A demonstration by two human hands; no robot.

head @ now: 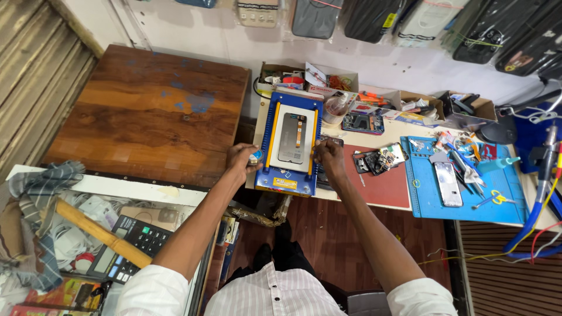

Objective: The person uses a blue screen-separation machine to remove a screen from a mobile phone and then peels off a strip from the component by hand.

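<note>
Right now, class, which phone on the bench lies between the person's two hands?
The dark phone panel on the blue-and-yellow machine; the silver phone lies apart on the blue mat.

A small phone repair shop, by the look of it. Phone cases (492, 26) in plastic sleeves hang along the far wall. The bench (380, 190) holds a blue separator machine (290, 143) with a phone screen on it, a blue work mat (462, 187) strewn with tools and an opened phone (448, 182), and cardboard boxes (307, 79) of parts. A calculator (132, 243) sits near left
</note>
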